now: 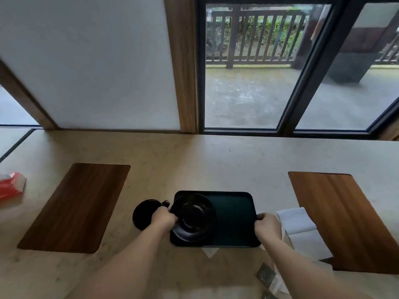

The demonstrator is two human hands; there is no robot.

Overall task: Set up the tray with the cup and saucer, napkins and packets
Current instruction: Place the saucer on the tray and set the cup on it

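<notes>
A dark rectangular tray (235, 214) lies on the beige counter in front of me. A black saucer (194, 219) sits tilted over the tray's left half, and my left hand (163, 219) grips its left rim. Just left of the tray stands a black cup (143, 213), partly behind that hand. My right hand (267, 226) holds the tray's right edge. White napkins (299, 227) lie right of the tray, overlapping a wooden mat. Dark patterned packets (266, 275) lie near the counter's front edge, partly hidden by my right forearm.
Two wooden placemats lie on the counter, one at the left (75, 206) and one at the right (345, 219). A red and white packet (11, 186) sits at the far left edge. A white paper corner (209, 252) pokes out under the tray. Windows stand behind the counter.
</notes>
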